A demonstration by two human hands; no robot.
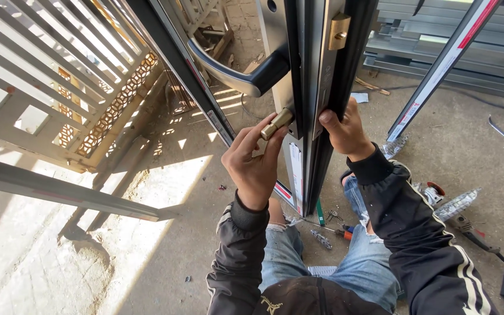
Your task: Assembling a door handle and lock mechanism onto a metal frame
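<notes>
While right hand (345,131) grips dark door edge (328,105), left fingers (266,140) around brass cylinder (277,123).

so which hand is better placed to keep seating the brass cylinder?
Left, probably. The left hand already pinches the brass lock cylinder at the door frame below the handle. The right hand grips the frame's edge, steadying it.
</notes>
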